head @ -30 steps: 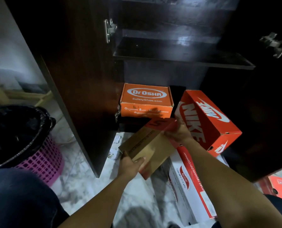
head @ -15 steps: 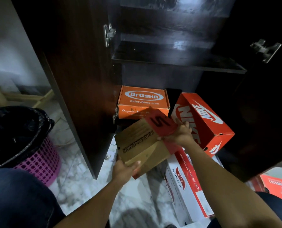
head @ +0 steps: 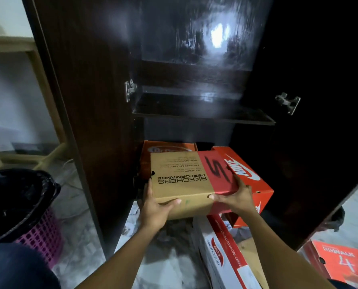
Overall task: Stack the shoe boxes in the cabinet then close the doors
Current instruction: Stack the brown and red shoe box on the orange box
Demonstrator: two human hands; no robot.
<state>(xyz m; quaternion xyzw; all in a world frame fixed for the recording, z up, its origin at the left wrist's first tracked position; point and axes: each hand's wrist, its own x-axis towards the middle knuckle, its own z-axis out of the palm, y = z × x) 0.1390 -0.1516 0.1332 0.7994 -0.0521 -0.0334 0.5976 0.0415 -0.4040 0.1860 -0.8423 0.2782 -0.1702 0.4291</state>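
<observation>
I hold a brown and red Skechers box [head: 186, 180] level in front of the open dark cabinet [head: 194, 80]. My left hand [head: 155, 207] grips its near left corner, thumb on the lid. My right hand [head: 234, 195] grips the near right corner at the red band. Behind the box, an orange Dr Osha box [head: 167, 148] sits on the cabinet floor, mostly hidden. A red Nike box [head: 247, 176] leans tilted at the right of the opening. A white and red Skechers box [head: 222, 255] lies on the floor below.
Both cabinet doors [head: 86, 122] stand open, and a bare shelf [head: 201, 113] sits above the boxes. A pink basket with a black bag [head: 27, 209] stands at the left. An orange GoWalk box [head: 345, 261] lies at the lower right on the marble floor.
Both hands have raised the Skechers box and turned it level, squaring it toward the cabinet over the Dr Osha box. The camera view has tilted upward.
</observation>
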